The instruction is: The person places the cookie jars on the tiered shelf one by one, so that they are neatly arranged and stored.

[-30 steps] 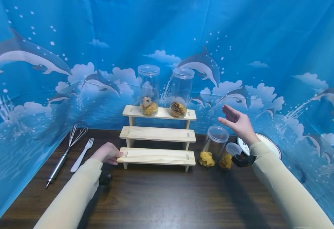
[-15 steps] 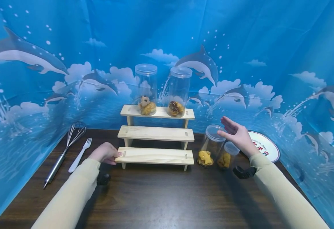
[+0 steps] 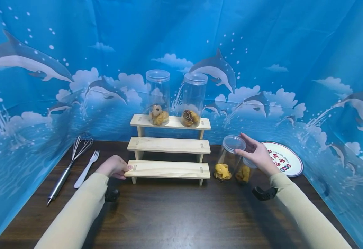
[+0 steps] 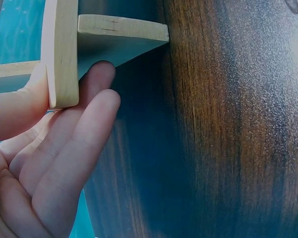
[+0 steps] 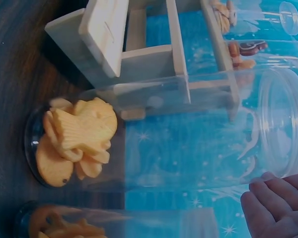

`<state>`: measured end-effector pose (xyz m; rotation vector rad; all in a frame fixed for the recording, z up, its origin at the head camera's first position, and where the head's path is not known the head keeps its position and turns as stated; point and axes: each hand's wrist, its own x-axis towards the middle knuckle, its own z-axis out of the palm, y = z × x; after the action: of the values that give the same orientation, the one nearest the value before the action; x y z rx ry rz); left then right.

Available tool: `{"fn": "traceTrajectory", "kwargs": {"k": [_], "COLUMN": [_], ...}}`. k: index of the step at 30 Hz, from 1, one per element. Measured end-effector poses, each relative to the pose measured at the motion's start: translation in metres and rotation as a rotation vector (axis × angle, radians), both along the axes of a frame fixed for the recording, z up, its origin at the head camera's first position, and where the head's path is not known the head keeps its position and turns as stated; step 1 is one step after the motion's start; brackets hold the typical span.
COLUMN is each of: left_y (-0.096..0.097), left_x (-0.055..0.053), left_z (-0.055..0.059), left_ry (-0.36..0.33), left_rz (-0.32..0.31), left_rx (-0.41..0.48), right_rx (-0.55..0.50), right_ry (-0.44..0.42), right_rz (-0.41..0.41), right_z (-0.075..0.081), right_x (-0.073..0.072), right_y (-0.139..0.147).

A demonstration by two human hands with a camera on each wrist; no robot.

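Observation:
My left hand [image 3: 114, 167] pinches the left end of the lowest step of a three-tier wooden display stand [image 3: 169, 169], thumb on top. In the left wrist view the fingers [image 4: 97, 116] reach under the board [image 4: 64, 54]. At the right, my right hand [image 3: 257, 155] has thumb and fingers round the lid of a tall clear cookie jar [image 3: 223, 171]. The jar stands on the table with yellow cookies [image 5: 82, 134] at its bottom. Behind the hand, a shorter cookie jar [image 3: 243, 173] is partly hidden. Two tall jars [image 3: 159, 116] with cookies stand on the top step.
A whisk [image 3: 66, 181] and a white-handled fork [image 3: 86, 169] lie on the left of the dark wood table [image 3: 175, 214]. A white plate [image 3: 282, 157] with red print lies behind the right hand. A blue dolphin backdrop [image 3: 106, 34] encloses the back and sides.
My right hand has come down and left, its fingers closing in round the tall jar's lid. The left hand keeps its hold on the stand. The head view has shifted slightly.

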<state>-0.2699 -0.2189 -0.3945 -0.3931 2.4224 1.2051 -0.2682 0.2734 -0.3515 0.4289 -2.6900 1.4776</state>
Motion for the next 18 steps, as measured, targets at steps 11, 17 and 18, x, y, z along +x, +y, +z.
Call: {"fn": "traceTrajectory", "kwargs": {"k": [11, 17, 18], "left_y": [-0.0020, -0.0025, -0.0029], "left_x": [0.0002, -0.0021, -0.0032], "left_z": [0.0008, -0.0013, -0.0021], "left_ry": [0.007, 0.002, -0.002], "left_rz": [-0.017, -0.017, -0.014], "left_rx": [0.017, 0.019, 0.019], "right_rx": [0.000, -0.007, -0.007], "right_ry": [-0.024, -0.012, -0.008], "right_rz": [-0.031, -0.046, -0.050], "right_z": [-0.0038, -0.0048, -0.0053], "right_x": [0.0024, 0.0021, 0.0017], "right_y": [-0.0045, -0.0060, -0.0061]}}
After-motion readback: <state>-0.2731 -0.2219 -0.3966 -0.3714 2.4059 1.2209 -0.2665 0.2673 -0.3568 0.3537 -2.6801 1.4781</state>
